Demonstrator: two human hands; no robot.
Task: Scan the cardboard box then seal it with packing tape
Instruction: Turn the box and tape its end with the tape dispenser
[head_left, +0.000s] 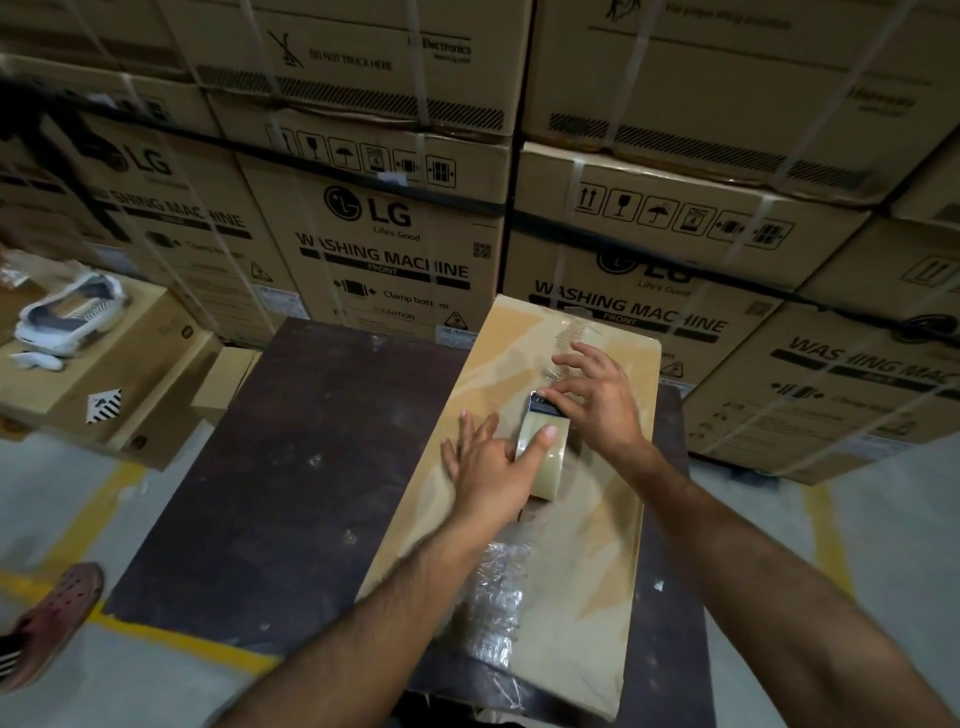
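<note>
Head view: left hand grips tape roll on cardboard box.

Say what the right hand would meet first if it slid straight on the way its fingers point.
Probably the strip of old tape along the cardboard box top; the right hand points up-left along it, though depth is unclear.

Dim warehouse light, soft motion blur, edges bowed by wide-angle.

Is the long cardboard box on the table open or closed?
Closed: the cardboard box has flaps flat, clear tape along the seam, and the tape roll standing on it.
</note>
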